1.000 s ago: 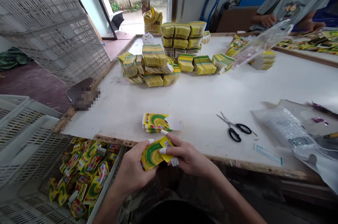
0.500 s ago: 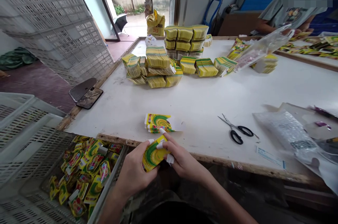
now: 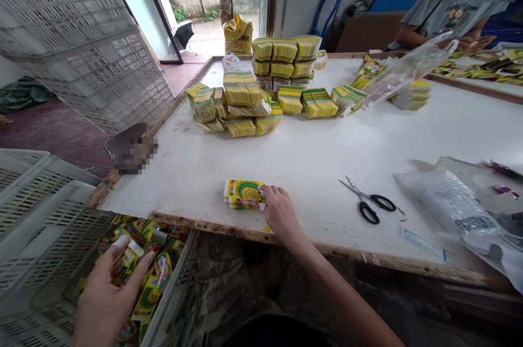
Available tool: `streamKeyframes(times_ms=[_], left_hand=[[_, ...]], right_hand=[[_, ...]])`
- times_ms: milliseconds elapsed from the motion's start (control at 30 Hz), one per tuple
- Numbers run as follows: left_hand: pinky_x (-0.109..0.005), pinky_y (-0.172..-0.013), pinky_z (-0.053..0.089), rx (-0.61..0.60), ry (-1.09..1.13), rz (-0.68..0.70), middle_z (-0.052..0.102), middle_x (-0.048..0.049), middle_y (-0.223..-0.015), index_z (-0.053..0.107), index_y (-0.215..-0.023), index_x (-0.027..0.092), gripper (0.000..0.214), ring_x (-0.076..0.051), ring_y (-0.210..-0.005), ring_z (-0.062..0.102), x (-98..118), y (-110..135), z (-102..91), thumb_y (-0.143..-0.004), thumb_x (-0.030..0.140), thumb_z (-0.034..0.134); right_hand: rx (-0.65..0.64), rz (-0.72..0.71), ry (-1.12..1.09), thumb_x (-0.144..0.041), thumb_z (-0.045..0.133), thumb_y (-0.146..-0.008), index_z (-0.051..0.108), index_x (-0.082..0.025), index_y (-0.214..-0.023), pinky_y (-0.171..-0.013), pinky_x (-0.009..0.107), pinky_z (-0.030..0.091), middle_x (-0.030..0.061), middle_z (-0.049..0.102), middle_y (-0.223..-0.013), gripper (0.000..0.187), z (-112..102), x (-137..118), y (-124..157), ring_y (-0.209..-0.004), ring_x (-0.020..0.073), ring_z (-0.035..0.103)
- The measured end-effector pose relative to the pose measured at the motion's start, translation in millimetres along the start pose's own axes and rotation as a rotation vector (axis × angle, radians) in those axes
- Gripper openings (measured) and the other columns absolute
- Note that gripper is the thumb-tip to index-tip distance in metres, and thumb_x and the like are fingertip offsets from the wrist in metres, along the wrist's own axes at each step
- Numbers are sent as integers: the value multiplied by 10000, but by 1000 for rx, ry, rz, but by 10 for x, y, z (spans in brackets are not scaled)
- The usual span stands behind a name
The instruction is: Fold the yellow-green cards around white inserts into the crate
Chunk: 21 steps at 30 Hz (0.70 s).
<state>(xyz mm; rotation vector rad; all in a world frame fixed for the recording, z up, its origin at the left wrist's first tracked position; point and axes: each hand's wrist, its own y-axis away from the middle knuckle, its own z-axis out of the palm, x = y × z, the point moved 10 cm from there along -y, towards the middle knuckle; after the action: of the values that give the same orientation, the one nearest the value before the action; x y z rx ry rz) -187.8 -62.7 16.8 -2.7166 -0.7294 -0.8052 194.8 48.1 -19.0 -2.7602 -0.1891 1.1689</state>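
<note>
left hand point(image 3: 104, 290) hangs fingers-apart over the crate point(image 3: 171, 281); right hand point(image 3: 281, 213), grip undeterminable, touches the card stack point(image 3: 242, 193), apparently placed for easy reach.

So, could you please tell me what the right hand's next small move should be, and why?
Probably to pinch the top piece of the small yellow packaging stack, since the right hand is at the stack's right end, while the left hand is spread open over the packets.

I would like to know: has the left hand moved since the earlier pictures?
Yes. Against the wooden table edge, the left hand has moved to the left, now over the crate of yellow packets.
</note>
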Motion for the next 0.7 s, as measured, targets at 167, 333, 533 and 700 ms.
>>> streamKeyframes(times_ms=[167, 333, 533, 700], left_hand=[[-464, -993, 474, -326, 466, 116, 649, -106, -1207, 599, -1155, 206, 535, -293, -1085, 616, 591, 445, 853, -710, 488, 694], [-403, -937, 510, -439, 1183, 98, 551, -108, -1313, 506, -1261, 241, 669, -284, -1221, 511, 1311, 803, 1162, -687, 488, 745], [-297, -770, 535, -261, 1675, -129, 592, -26, -846, 616, -940, 218, 412, -168, -809, 583, 1526, 890, 1034, -841, 570, 426], [-192, -578, 486, -165, 1648, -234, 458, 32, -682, 567, -778, 202, 393, -97, -602, 477, 1430, 865, 1033, -795, 594, 537]], right_hand=[[29, 20, -65, 33, 446, -673, 478, -151, -1085, -816, 418, 455, 100, 588, -939, 452, -50, -31, 32, -887, 245, 555], [-37, 26, -416, -84, 550, -730, 369, -207, -1159, -619, 243, 482, -19, 529, -816, 482, -110, -336, 324, -672, 132, 562], [-352, 88, -987, -95, 651, -680, 455, -232, -1170, -603, 220, 415, -31, 531, -812, 545, 245, -940, 910, -688, 118, 503], [-408, 171, -981, -213, 780, -629, 552, -205, -1060, -537, 196, 345, -63, 461, -719, 489, 393, -911, 955, -640, 107, 413]])
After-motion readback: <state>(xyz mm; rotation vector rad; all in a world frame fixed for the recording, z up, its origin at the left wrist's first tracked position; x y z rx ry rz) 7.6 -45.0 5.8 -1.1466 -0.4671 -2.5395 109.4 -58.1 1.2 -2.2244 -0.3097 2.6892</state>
